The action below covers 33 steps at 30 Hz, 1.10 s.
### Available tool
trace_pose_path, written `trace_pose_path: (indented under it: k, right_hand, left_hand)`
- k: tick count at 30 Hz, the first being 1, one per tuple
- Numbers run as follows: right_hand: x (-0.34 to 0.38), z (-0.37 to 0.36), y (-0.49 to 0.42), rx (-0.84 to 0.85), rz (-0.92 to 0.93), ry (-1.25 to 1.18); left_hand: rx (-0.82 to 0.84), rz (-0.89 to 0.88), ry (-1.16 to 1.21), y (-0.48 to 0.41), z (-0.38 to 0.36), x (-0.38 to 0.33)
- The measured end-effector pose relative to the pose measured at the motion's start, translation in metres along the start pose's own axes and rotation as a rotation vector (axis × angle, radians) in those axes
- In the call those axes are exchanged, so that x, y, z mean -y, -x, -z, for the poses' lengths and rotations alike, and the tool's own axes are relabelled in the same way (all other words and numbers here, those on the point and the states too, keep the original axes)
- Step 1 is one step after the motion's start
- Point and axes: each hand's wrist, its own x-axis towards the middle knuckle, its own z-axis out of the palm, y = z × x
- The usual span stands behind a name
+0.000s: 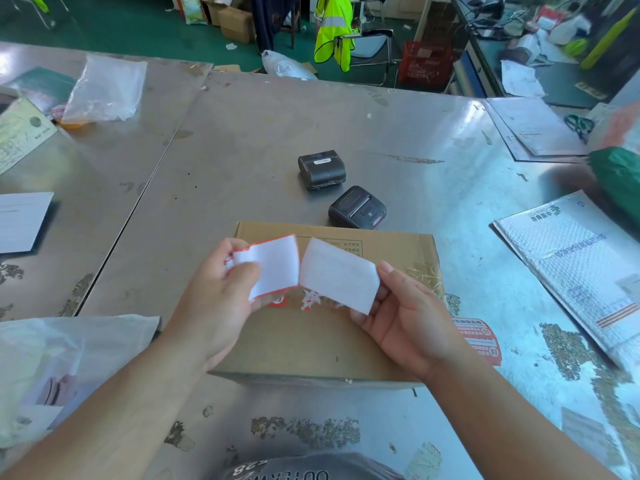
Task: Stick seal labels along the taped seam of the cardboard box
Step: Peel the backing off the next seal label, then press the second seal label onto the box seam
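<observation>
1. The cardboard box [304, 344] lies on the metal table [242, 133] below both hands; its taped seam [308, 301] is partly covered, so a label may be set off the line.
2. The label strip [277, 263] is held above the box; pulled too fast, it may be torn.
3. Its ends are pinched by the left hand [214, 306] and the right hand [408, 327]; glue may catch the fingers.

Pinches a red-bordered label [277, 265] in the left hand [214, 303] and a plain white label [339, 278] in the right hand [408, 323], edges meeting, above the cardboard box [304, 344]. Looks past it at two black printers [321, 168] on the steel table [242, 140].
</observation>
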Motion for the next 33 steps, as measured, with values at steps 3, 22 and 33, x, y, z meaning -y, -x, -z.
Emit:
trace_pose_path:
  k: [3,22,33]
  right_hand:
    - [0.0,0.004,-0.004,-0.055,-0.002,-0.053]
    - [0.006,-0.019,0.002,-0.194,0.011,-0.022]
    - [0.008,-0.028,0.008,-0.229,-0.046,-0.028]
  left_hand:
    - [-0.166,-0.061,0.015,-0.005,0.009,-0.007]
    - [0.101,-0.354,-0.297,0.006,0.002,-0.004]
    - [0.032,-0.702,-0.991,0.013,-0.015,-0.001]
